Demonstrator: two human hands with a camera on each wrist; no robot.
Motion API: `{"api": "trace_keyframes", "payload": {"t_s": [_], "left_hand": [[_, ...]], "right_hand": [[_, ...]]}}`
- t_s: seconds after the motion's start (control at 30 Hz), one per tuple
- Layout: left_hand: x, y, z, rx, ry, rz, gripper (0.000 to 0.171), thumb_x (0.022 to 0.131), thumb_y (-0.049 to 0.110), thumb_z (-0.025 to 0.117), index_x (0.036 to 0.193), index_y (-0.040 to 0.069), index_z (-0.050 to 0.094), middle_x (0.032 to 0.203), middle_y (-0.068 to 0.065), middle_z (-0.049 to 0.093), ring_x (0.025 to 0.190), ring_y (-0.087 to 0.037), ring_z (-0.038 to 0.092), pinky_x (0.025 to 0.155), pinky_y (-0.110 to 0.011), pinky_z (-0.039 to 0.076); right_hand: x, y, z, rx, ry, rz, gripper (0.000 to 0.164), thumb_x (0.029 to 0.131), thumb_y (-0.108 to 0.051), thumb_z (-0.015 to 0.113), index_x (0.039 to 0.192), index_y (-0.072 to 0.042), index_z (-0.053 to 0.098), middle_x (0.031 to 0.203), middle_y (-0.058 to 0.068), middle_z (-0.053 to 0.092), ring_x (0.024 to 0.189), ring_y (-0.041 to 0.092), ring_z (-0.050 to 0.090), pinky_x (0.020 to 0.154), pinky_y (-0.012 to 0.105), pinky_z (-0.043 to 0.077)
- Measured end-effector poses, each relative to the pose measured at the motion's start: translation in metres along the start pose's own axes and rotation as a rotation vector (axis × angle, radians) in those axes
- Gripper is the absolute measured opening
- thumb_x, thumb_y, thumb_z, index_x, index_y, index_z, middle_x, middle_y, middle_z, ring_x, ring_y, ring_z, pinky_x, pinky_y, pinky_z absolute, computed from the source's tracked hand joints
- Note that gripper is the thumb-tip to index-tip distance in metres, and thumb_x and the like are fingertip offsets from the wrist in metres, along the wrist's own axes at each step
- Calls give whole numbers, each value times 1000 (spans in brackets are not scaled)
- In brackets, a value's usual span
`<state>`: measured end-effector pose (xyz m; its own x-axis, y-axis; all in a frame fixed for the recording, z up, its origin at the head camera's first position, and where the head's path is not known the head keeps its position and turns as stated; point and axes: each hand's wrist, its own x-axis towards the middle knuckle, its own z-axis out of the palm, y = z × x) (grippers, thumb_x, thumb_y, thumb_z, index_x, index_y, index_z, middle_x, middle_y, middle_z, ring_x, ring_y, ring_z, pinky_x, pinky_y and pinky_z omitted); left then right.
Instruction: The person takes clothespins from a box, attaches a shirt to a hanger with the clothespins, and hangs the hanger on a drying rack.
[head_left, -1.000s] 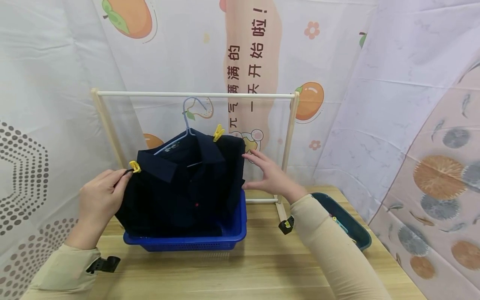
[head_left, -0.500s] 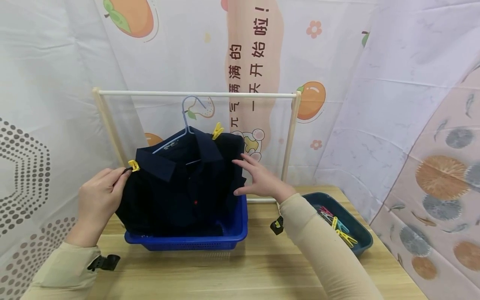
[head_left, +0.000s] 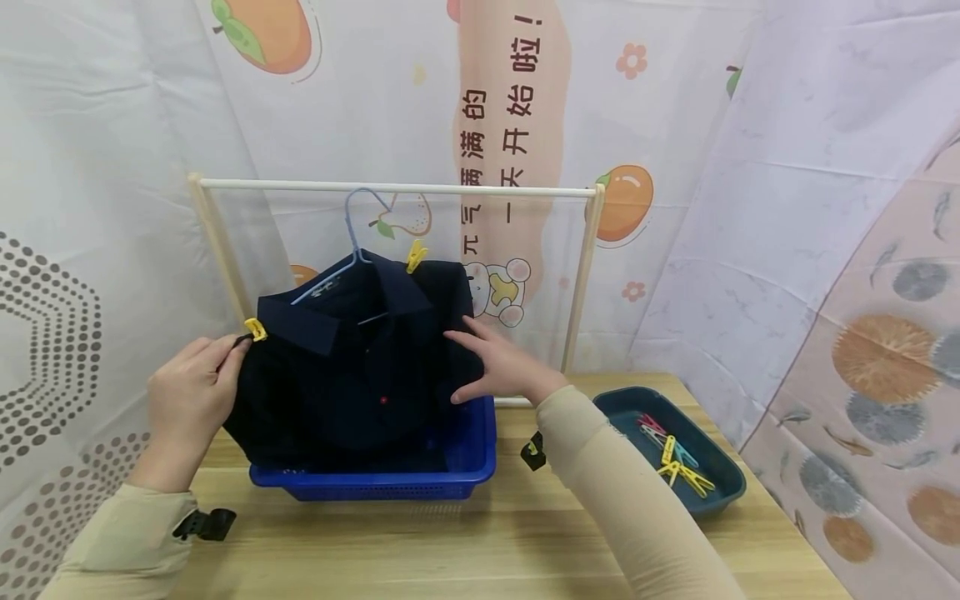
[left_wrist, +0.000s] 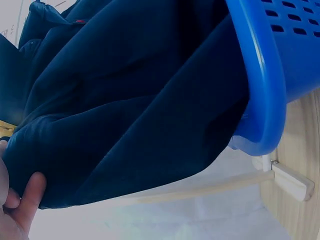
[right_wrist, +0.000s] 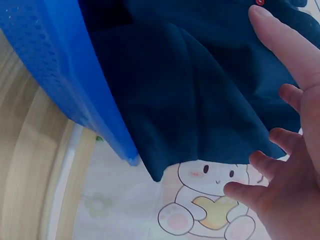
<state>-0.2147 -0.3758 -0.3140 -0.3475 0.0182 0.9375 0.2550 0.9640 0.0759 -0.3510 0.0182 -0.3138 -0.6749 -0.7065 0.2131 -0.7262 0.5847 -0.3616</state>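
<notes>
A dark navy collared shirt (head_left: 352,375) hangs on a light blue hanger (head_left: 352,218), its lower part inside a blue basket (head_left: 375,487). My left hand (head_left: 191,400) pinches the shirt's cloth at the left shoulder, beside a yellow clothespin (head_left: 256,329). Another yellow clothespin (head_left: 417,256) clips the right shoulder. In the left wrist view, my thumb and fingers (left_wrist: 31,197) show at the shirt's edge. My right hand (head_left: 502,362) has its fingers spread at the shirt's right side; whether they touch the cloth I cannot tell.
Behind the shirt stands a drying rack with a white top rail (head_left: 517,191) and wooden legs. To the right, a dark green tray (head_left: 611,402) holds several coloured clothespins (head_left: 678,467). Everything stands on a wooden table (head_left: 420,554), with printed curtains around.
The shirt and hanger have shifted left with my left hand. My right hand has moved left and slightly down, staying beside the shirt, and its arm has uncovered more of the green tray.
</notes>
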Motion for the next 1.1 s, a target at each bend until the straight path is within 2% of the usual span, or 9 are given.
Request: {"api": "trace_keyframes", "payload": {"t_s": [0.33,0.6,0.9,1.1], "left_hand": [[-6,-14,3,10,56,-15,8,94,8,71,95,1,75,78,-16,67,67,-34,62,57,-42,38],[-7,-25,3,15,101,-32,9,92,8,71,95,1,76,78,-17,68,70,-38,63,59,-47,39],[-8,-27,-1,40,66,-47,11,95,9,69,96,0,75,78,-18,67,70,-38,63,58,-52,41],[-10,-32,-2,62,55,-70,12,96,9,69,97,-1,76,79,-19,68,69,-37,62,57,-43,37]], "right_hand": [[14,-15,9,7,-81,13,102,78,-48,88,161,-30,32,170,9,4,154,34,11,117,57,23],[22,-16,19,8,-115,32,104,76,-50,89,161,-31,31,171,7,3,155,33,8,118,58,22],[33,-19,30,-23,-137,22,105,75,-52,89,161,-33,31,171,5,1,155,37,2,116,62,21],[43,-23,35,-13,-184,15,106,74,-52,89,161,-37,30,171,0,-1,155,34,0,115,65,22]]}}
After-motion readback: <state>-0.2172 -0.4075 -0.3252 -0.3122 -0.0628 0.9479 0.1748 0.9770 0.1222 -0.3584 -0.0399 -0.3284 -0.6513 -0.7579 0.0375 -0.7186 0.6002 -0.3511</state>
